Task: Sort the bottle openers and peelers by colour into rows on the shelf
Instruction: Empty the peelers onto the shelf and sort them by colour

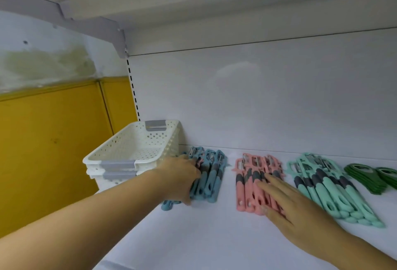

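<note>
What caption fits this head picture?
Left hand on blue peelers, right hand on pink peelers.

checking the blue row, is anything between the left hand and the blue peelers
Nothing visible. The left hand is already on the blue peelers, fingers on the stack's left side. The white basket stands to the left, beside them, not between.

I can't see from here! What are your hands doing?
Left hand on blue plastic peelers. Right hand flat on pink plastic peelers. Nothing blocking.
</note>
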